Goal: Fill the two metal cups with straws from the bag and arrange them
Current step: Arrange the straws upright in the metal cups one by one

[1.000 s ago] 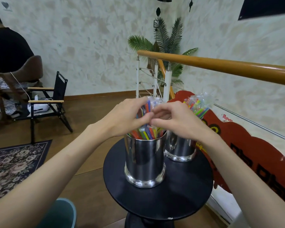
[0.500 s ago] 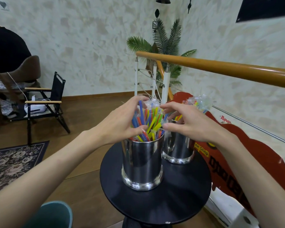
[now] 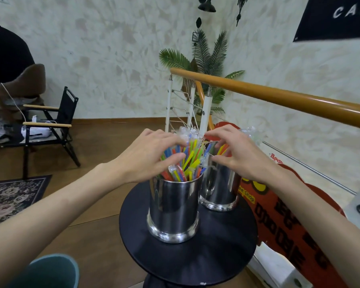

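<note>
Both cups already hold straws, so this looks like the arranging step. The left hand (image 3: 148, 156) and right hand (image 3: 235, 154), fingers curled among the straws (image 3: 190, 157), fan them in the near cup (image 3: 174, 206) on the round counter (image 3: 187, 258). The far cup (image 3: 218, 190) stands just behind it. Next, spreading them evenly calls for a light touch.

Metal cups (image 3: 174, 206): two. Round black table (image 3: 195, 258): one. Hands: two, left hand (image 3: 148, 156) and right hand (image 3: 235, 154). Wrapped coloured straws (image 3: 190, 159): too many to count.

Bare round table (image 3: 206, 258) in front of the near cup (image 3: 173, 206); the wooden handrail (image 3: 279, 96) (slanting) bars the right.
</note>
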The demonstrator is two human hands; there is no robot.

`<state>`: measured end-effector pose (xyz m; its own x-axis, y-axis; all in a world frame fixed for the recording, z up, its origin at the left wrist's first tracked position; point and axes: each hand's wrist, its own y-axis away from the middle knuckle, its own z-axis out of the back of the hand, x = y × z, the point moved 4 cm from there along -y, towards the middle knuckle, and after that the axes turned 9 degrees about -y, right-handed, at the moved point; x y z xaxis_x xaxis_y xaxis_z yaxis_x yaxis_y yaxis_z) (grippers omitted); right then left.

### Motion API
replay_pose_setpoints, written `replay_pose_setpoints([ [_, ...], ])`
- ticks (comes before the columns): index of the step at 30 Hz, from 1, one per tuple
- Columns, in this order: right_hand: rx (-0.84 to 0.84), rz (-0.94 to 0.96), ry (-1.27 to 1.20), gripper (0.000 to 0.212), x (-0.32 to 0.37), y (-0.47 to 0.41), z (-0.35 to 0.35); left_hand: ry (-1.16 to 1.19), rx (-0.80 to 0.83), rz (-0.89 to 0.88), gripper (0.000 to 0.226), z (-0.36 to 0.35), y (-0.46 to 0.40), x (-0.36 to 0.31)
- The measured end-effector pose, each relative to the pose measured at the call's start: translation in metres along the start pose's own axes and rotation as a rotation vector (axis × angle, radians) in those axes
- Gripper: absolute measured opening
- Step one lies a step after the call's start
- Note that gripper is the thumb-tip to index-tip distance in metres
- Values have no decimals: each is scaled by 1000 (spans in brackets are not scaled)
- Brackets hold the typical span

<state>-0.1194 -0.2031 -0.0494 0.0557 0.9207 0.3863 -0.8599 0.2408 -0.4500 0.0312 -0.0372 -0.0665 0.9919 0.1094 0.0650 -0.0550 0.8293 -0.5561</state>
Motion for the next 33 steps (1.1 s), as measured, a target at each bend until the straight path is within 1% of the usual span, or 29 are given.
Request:
replay_pose_setpoints([
  [3, 38, -56, -13, 65, -5, -3, 0, -19, -28, 22, 53, 1, 0, -1],
  [5, 57, -76, -77, 63, -5, -4, -2, 18, -96, 95, 60, 8, 2, -5],
  [7, 45, -97, -161, 56, -7, -6, -4, 105, -105, 202, 74, 14, 5, -13],
  [9, 25, -135, -233, 48, -10, -7, -7, 140, -4, 279, 97, 12, 9, -25],
  [11, 59, -176, -315, 41, -13, -6, -14, 142, 157, 310, 119, 3, 13, -38],
  [12, 91, -186, -357, 38, -13, -4, -18, 121, 217, 304, 126, -2, 13, -42],
  [14, 139, -169, -410, 30, -12, -1, -24, 48, 240, 273, 131, -13, 11, -43],
  [16, 157, -152, -430, 26, -9, 2, -25, -7, 200, 261, 130, -18, 6, -39],
  [20, 170, -148, -392, 26, -7, 6, -22, -64, 140, 257, 128, -25, -1, -32],
  [25, 220, -103, -345, 27, -2, 8, -25, -50, 63, 250, 124, -31, -1, -28],
  [28, 213, -99, -380, 31, 0, 8, -28, -68, -50, 241, 113, -30, 4, -26],
  [33, 209, -146, -504, 27, 2, 10, -31, -115, -277, 174, 82, -16, 8, -21],
])
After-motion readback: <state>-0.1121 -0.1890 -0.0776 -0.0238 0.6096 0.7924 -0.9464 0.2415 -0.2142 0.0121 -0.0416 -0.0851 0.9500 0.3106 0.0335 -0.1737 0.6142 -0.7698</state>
